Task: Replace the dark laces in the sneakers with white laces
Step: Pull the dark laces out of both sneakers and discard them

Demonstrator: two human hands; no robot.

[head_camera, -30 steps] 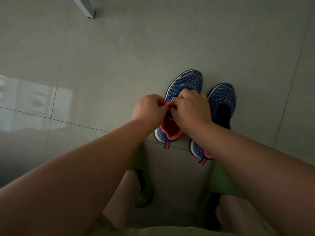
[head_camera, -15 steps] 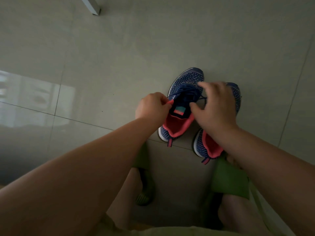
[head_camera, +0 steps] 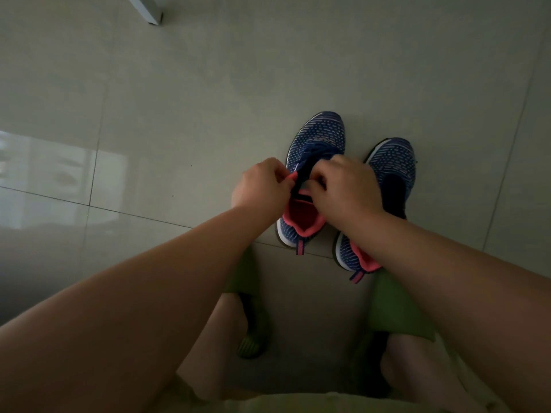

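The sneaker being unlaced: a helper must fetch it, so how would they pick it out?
On the tiled floor two blue knit sneakers stand side by side. It is the left sneaker, toe farther forward. Only this one has both hands at its tongue.

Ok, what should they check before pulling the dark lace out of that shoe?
1. Left hand holds the pink collar edge of the left sneaker: ok.
2. Right hand has the dark lace pinched: cannot tell, its fingers hide it.
3. Lace knot undone: cannot tell.
4. Sneaker sits flat on the floor: ok.
5. Right sneaker is out of the way: ok.
6. White laces ready nearby: not ok, none in view.
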